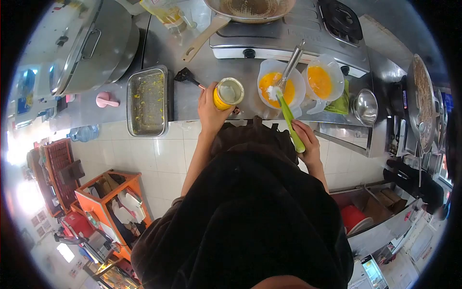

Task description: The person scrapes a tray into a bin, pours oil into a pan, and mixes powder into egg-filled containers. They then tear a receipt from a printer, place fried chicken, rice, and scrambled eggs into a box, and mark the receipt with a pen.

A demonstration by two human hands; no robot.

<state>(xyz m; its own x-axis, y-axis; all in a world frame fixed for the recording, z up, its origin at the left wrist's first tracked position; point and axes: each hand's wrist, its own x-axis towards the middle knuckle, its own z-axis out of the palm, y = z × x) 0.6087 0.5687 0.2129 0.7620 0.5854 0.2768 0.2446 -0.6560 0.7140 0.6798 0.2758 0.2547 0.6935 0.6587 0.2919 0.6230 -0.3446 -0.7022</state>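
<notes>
While the right hand [309, 144] is closed around the handle of a bright green plastic spoon-like utensil [294, 132], the left hand [210, 113] is partly open, its fingers curled around an open-topped yellow cylindrical can [221, 103] at the front of the stainless steel desk [185, 103]. The green utensil's far end is at a white, clumped substance [273, 91] in a translucent plastic bowl [269, 65]; the can is to the left of this bowl, apart from it. Current state: orange liquid [264, 82] is in the bowl, and the white substance is visible as a separate mass, so blending appears incomplete. A silver wire whisk [293, 60] leans in the same bowl, ungripped. Just beside it, a translucent plastic jug [337, 77] holds orange liquid with no white substance visible. Outward along the desk are a green cloth [340, 103], a rectangular metal mesh tray [147, 101] and a pink plastic scoop [104, 99]. Behind the bowl is a silver gas stove [288, 36] carrying a light-handled pan [250, 7]. Beyond the desk, the room has a pale tiled floor [168, 154] and an orange-framed cabinet [110, 183].
</notes>
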